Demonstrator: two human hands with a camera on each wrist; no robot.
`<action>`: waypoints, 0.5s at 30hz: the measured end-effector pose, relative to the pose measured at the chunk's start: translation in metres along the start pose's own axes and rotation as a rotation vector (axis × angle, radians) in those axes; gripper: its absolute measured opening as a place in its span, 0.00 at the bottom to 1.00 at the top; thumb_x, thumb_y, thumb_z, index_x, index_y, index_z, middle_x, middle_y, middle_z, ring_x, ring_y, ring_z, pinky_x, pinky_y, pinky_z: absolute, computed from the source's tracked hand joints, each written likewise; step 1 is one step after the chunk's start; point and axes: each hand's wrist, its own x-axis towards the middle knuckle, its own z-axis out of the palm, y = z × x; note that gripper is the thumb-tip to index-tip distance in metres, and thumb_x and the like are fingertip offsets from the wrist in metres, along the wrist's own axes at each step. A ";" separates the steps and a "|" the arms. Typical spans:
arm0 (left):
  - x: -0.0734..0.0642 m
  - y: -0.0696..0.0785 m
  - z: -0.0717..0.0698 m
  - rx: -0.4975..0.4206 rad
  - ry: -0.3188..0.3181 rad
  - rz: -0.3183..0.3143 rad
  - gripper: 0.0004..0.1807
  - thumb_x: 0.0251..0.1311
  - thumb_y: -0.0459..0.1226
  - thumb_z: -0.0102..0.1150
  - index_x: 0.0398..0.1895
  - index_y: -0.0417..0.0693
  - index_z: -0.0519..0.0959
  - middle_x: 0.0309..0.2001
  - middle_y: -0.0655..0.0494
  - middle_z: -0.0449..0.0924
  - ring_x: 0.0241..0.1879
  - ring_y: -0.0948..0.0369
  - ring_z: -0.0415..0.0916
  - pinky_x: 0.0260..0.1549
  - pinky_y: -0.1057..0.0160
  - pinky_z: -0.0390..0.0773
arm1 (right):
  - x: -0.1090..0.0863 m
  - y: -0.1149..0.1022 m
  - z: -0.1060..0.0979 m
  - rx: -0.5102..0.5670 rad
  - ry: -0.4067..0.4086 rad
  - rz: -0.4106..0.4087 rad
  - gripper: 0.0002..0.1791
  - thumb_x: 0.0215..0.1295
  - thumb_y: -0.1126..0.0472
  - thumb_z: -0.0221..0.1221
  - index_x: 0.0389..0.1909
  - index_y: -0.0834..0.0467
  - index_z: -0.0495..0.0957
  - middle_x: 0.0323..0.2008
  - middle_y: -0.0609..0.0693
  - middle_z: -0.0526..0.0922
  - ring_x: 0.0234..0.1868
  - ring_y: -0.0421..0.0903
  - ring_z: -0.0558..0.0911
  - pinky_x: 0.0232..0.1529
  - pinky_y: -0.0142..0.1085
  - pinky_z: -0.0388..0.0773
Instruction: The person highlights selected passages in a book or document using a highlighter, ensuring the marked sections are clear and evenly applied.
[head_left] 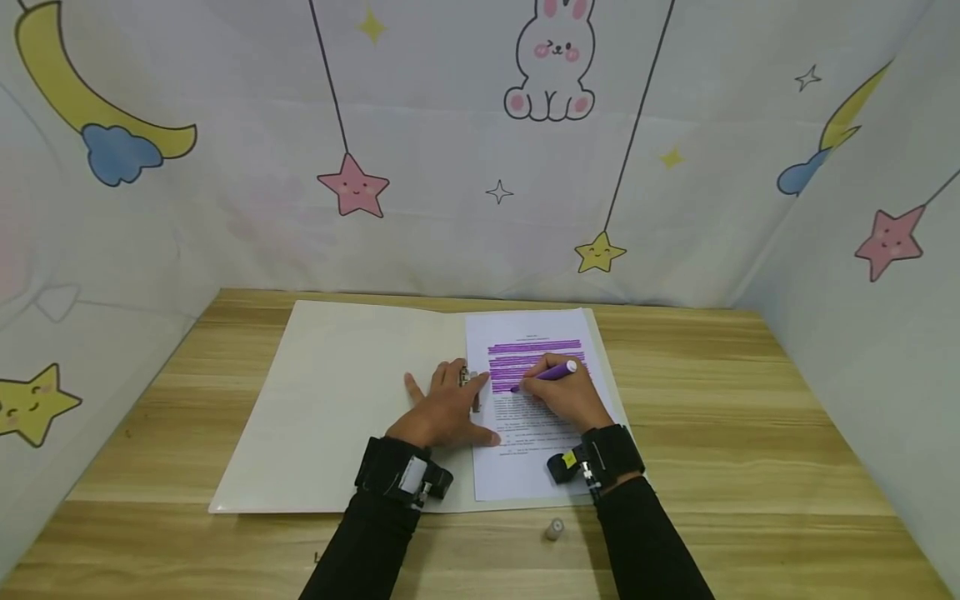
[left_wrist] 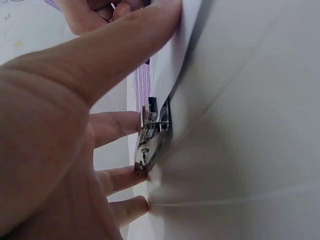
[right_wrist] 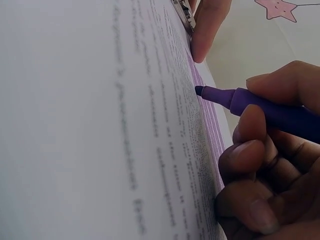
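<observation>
My right hand (head_left: 576, 404) holds a purple highlighter (right_wrist: 247, 102) between thumb and fingers. Its dark tip meets the printed sheet (head_left: 517, 479) at the lower left of a block of purple-marked lines (head_left: 536, 350). Unmarked text lies below that block. The sheet is on the right side of an open cream folder (head_left: 330, 400). With fingers spread, my left hand (head_left: 442, 417) rests across the fold and the sheet's left edge. A metal clip (left_wrist: 150, 137) sits by that edge, partly hidden under the left fingers in the head view.
A small grey cylinder (head_left: 554, 529), seemingly a cap, is on the wooden table (head_left: 750, 467) just in front of the folder, near the right forearm. White fabric walls (head_left: 450, 258) printed with stars and a rabbit close off the back and both sides.
</observation>
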 end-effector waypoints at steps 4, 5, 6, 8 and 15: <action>0.000 0.001 -0.001 0.000 0.002 0.001 0.53 0.47 0.60 0.75 0.76 0.56 0.64 0.76 0.42 0.49 0.74 0.42 0.44 0.60 0.21 0.32 | 0.001 0.001 -0.001 -0.011 0.000 0.010 0.05 0.56 0.62 0.70 0.28 0.57 0.82 0.26 0.53 0.82 0.30 0.51 0.78 0.31 0.38 0.76; 0.000 0.001 -0.001 0.000 0.002 0.001 0.53 0.47 0.60 0.75 0.76 0.56 0.64 0.76 0.42 0.49 0.74 0.42 0.44 0.60 0.21 0.32 | 0.000 0.001 -0.001 -0.010 0.000 0.013 0.05 0.56 0.62 0.70 0.28 0.57 0.82 0.26 0.53 0.82 0.30 0.51 0.78 0.31 0.38 0.75; 0.000 0.001 -0.001 -0.001 0.000 0.001 0.53 0.47 0.60 0.75 0.76 0.56 0.64 0.76 0.42 0.49 0.74 0.42 0.44 0.60 0.21 0.32 | 0.000 0.001 -0.001 -0.008 0.002 0.014 0.05 0.56 0.62 0.70 0.28 0.57 0.82 0.26 0.54 0.82 0.30 0.51 0.78 0.31 0.38 0.75; 0.000 0.002 -0.001 -0.002 -0.005 -0.001 0.53 0.48 0.60 0.75 0.77 0.56 0.64 0.76 0.42 0.49 0.75 0.42 0.43 0.60 0.22 0.32 | 0.000 0.000 -0.001 0.002 0.002 0.016 0.05 0.56 0.63 0.70 0.28 0.57 0.82 0.26 0.54 0.82 0.30 0.51 0.78 0.31 0.38 0.75; 0.000 0.001 -0.001 0.003 -0.013 -0.012 0.53 0.48 0.60 0.75 0.77 0.57 0.64 0.76 0.42 0.48 0.75 0.42 0.43 0.60 0.22 0.31 | -0.002 -0.001 -0.001 0.025 0.005 0.006 0.06 0.56 0.64 0.70 0.27 0.59 0.81 0.26 0.54 0.81 0.29 0.50 0.78 0.30 0.38 0.74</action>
